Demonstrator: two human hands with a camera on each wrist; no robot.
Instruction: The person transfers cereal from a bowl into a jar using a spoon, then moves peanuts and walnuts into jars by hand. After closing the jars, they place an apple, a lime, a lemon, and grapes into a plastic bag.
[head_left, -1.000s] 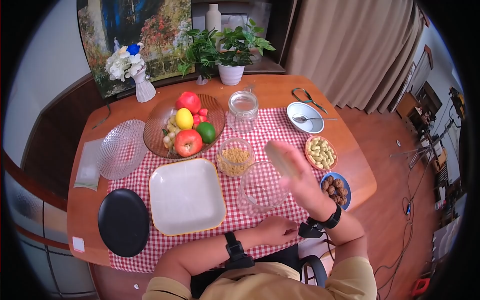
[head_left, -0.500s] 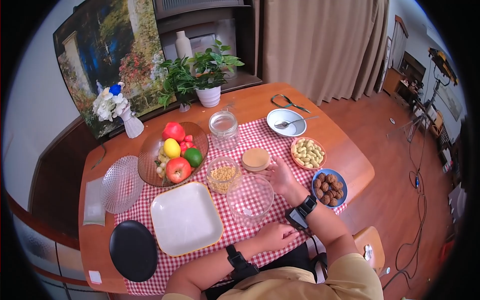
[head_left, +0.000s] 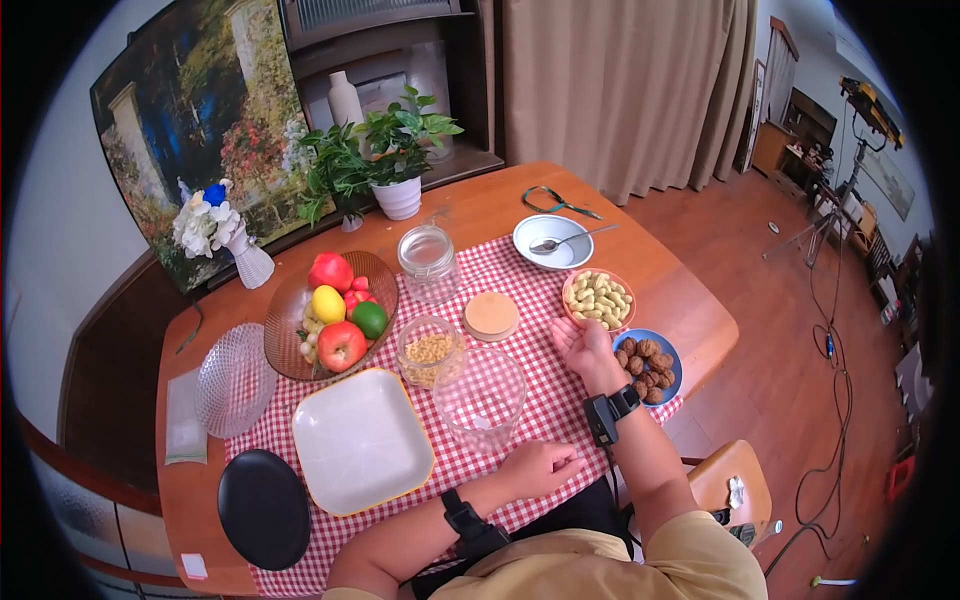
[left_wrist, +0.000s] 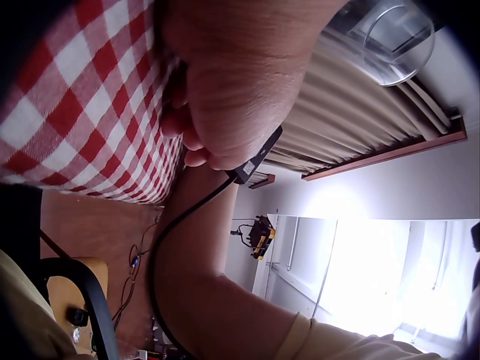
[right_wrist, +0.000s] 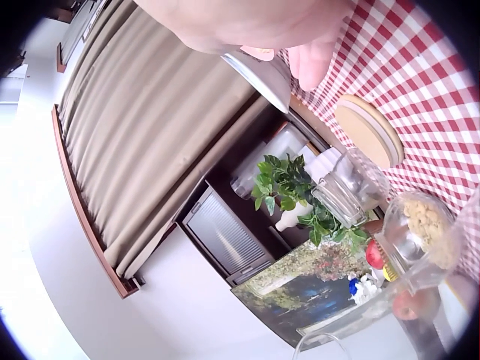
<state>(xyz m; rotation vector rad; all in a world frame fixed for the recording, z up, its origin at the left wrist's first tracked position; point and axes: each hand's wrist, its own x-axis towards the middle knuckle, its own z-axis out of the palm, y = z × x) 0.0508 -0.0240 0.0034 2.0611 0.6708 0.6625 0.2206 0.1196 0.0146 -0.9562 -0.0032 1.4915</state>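
My right hand (head_left: 588, 352) rests on or close over the checked cloth, palm partly up, its fingers loosely bent around nothing. It is just in front of the orange-rimmed bowl of peanuts (head_left: 600, 298) and left of the blue plate of walnuts (head_left: 652, 362). A round wooden lid (head_left: 492, 315) lies flat on the cloth to its left. My left hand (head_left: 540, 468) lies at the near edge of the cloth, fingers loosely curled and holding nothing. Between the hands and the white tray stands a clear glass container (head_left: 480, 402), beside a glass jar of yellow bits (head_left: 430, 352).
A white square tray (head_left: 362, 440) and a black oval plate (head_left: 264, 510) lie at left. Behind are a brown bowl of fruit (head_left: 285, 335), a clear ribbed bowl (head_left: 236, 380), a clip-top jar (head_left: 428, 265) and a white bowl (head_left: 535, 232) with a spoon. A potted plant (head_left: 400, 197) stands farther back.
My right hand held the wooden lid up, then set it down on the cloth and let go. It has since moved right towards the peanuts. The left hand stays put; the head view has shifted.
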